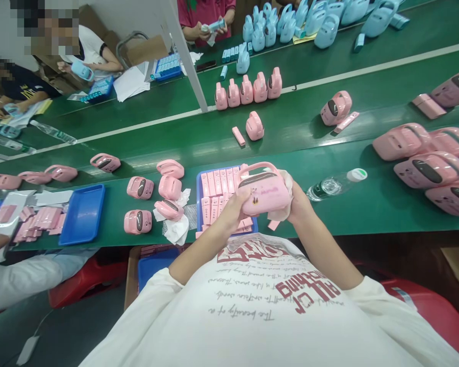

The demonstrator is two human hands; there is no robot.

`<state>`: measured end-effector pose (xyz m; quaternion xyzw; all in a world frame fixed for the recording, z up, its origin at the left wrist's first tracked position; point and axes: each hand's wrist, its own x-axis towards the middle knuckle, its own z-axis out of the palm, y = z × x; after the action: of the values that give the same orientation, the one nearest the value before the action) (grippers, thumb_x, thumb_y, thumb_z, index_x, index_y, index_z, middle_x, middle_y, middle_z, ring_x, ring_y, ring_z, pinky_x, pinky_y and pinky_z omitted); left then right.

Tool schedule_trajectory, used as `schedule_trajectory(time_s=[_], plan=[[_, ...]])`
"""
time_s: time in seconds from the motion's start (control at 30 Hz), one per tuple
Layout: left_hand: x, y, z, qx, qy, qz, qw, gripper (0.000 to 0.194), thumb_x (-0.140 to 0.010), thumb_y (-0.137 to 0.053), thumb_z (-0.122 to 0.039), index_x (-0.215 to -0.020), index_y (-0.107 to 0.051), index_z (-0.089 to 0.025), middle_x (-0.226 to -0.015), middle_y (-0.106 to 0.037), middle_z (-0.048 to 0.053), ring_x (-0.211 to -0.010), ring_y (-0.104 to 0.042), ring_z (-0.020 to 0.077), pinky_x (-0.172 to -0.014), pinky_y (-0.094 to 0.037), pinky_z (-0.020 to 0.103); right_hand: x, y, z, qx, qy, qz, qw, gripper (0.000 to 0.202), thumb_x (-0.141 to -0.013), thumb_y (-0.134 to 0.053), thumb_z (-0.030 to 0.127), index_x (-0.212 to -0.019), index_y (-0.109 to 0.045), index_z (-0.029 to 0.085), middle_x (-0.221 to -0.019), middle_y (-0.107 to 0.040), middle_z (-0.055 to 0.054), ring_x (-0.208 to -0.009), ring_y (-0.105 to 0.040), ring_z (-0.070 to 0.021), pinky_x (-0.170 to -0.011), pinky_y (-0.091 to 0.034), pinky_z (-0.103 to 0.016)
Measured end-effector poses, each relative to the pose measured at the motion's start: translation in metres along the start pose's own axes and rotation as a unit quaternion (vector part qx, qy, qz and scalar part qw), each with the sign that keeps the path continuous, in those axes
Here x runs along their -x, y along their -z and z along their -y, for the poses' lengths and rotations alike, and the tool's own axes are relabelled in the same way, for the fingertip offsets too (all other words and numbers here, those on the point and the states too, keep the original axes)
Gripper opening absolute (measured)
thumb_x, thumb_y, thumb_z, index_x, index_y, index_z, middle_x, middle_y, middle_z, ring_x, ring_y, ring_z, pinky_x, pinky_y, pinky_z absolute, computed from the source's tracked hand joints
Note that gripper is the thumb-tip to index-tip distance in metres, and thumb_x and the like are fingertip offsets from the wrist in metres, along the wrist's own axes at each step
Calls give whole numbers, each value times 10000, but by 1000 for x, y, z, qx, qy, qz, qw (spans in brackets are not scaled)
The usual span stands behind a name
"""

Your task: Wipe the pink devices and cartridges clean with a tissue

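Note:
In front of my chest I hold up a pink handled device [266, 196] with a dark window strip on top and a small cartoon print on its side. My left hand [233, 211] is closed on its left end, thumb on the printed face. At its right end, my right hand [299, 203] is closed around a crumpled white wipe [288, 186] pressed against the casing. Below and behind the device sits a blue tray [199, 191] with rows of pink rectangular pieces [214, 183], partly hidden by my left hand and the device. A loose pink piece [273, 224] lies near my right wrist.
Several pink devices [169, 187] and crumpled tissues [176, 229] lie left of the tray. A water bottle [336, 184] lies to the right, before more pink devices [430, 171]. Across the green belt [199, 132], people handle blue devices. A neighbour's sleeve [19, 285] shows at left.

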<state>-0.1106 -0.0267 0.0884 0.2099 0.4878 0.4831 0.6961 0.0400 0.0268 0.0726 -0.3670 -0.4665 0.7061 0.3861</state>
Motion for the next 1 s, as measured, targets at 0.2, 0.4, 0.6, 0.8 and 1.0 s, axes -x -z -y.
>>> schedule_trajectory(time_s=[0.2, 0.4, 0.6, 0.8, 1.0], plan=[[7, 4, 1, -274, -174, 16, 946, 728, -584, -834, -343, -1215, -489, -229, -1210, -574, 73, -1091, -562, 235, -908, -461, 342, 3, 2, -8, -106, 24, -169, 980, 406, -621, -733, 509, -838, -617, 186, -761, -652, -19, -699, -604, -170, -654, -493, -293], [9, 6, 1, -475, -229, 14, 849, 735, -652, -769, -433, -1268, -432, -218, -1272, -478, 119, -1210, -453, 277, -1018, -382, 447, 0, 10, -22, -41, 40, -216, 975, 253, -586, -686, 384, -698, -592, 178, -609, -559, 43, -559, -469, -98, -541, -373, -225], [4, 13, -13, -565, -218, 2, 796, 186, -775, -621, -338, -888, -584, -196, -933, -521, 48, -867, -533, 185, -783, -441, 341, 4, 10, -37, 197, 45, -159, 966, 174, -568, -505, 258, -652, -631, 172, -621, -610, 19, -613, -519, -130, -580, -384, -238], [-24, 40, -13, -521, -85, 68, 846, 263, -738, -639, -408, -792, -513, -184, -748, -522, -19, -645, -440, 113, -562, -319, 244, -9, 22, -33, 321, 48, 16, 946, 427, -667, -468, 220, -1030, -689, 175, -1048, -702, -56, -947, -631, -213, -791, -480, -303], [-75, 83, -48, -460, -148, -98, 870, 230, -673, -721, -305, -786, -575, -167, -736, -544, -27, -660, -466, 104, -574, -331, 227, -20, 57, -32, 533, -74, -11, 843, 499, -852, -347, 168, -1306, -550, 209, -1190, -651, -84, -1061, -607, -247, -844, -455, -321]])
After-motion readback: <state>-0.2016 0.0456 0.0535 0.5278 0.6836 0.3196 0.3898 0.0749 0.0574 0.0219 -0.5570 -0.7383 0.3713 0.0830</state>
